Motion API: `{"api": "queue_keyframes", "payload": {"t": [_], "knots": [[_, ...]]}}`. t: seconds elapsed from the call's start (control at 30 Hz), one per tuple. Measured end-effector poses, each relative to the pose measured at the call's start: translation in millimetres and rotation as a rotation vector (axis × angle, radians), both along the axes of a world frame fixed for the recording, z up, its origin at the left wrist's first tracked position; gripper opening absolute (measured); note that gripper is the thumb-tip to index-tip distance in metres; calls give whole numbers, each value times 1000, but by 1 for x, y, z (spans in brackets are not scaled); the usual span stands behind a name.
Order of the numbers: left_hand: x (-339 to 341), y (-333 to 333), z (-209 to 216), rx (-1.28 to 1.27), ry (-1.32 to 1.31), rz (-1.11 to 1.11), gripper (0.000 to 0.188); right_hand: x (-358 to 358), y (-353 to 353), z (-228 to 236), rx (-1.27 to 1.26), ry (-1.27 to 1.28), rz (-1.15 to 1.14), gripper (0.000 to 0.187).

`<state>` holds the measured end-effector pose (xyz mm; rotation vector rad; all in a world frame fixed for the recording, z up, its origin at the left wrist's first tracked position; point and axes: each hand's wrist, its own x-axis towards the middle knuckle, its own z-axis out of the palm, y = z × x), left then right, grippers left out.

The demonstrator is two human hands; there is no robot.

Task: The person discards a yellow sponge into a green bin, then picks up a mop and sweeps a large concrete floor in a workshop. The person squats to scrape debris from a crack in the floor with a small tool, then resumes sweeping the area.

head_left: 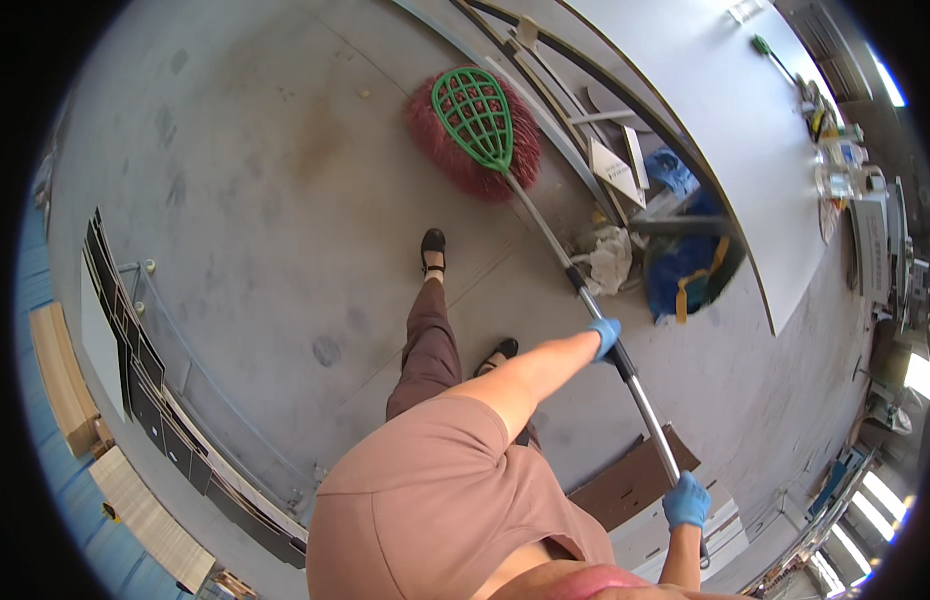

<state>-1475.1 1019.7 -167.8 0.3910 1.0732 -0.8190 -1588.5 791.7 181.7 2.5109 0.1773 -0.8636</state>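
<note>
My gloved left hand [605,338] is wrapped round the middle of a long-handled broom [541,223], at a dark grip section. Closer to my body, my gloved right hand [688,500] closes round the handle near its end. Both gloves are thin and blue. The broom's green lattice head [473,112] lies far ahead of me, above a thick spread of dark red bristles [421,125]. Those bristles press on the grey concrete floor [285,200], right beside the base of a worktable. The silver handle slants from far left to near right.
A white-topped worktable [725,120] curves along the right, with bottles [840,182] and a green-headed brush [762,46] on it. Under it sit board offcuts [615,172], a crumpled white bag [607,262] and blue bags [673,270]. Dark panels [150,375] stand at left; a brown board [635,478] lies near right.
</note>
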Motion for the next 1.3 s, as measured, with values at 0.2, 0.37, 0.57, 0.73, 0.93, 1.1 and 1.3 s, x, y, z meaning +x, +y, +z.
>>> {"api": "queue_keyframes", "payload": {"t": [0.2, 0.37, 0.57, 0.73, 0.93, 1.1, 1.3], "knots": [[128, 285, -85, 595, -148, 34, 50, 161, 275, -84, 42, 96, 15, 15], [214, 564, -144, 659, -5, 470, 64, 271, 537, -167, 381, 80, 120, 20], [225, 708, -131, 540, -35, 613, 33, 309, 663, -217, 492, 154, 137, 20], [194, 606, -102, 512, -73, 503, 19, 275, 568, -196, 430, 158, 44, 24], [142, 432, -17, 425, 69, 369, 26, 215, 418, -117, 245, 315, -279, 28], [143, 377, 16, 567, 179, 294, 27, 206, 360, -25, 288, 563, -697, 53], [166, 455, -16, 573, 131, 328, 31, 232, 448, -24, 174, 495, -527, 54]]}}
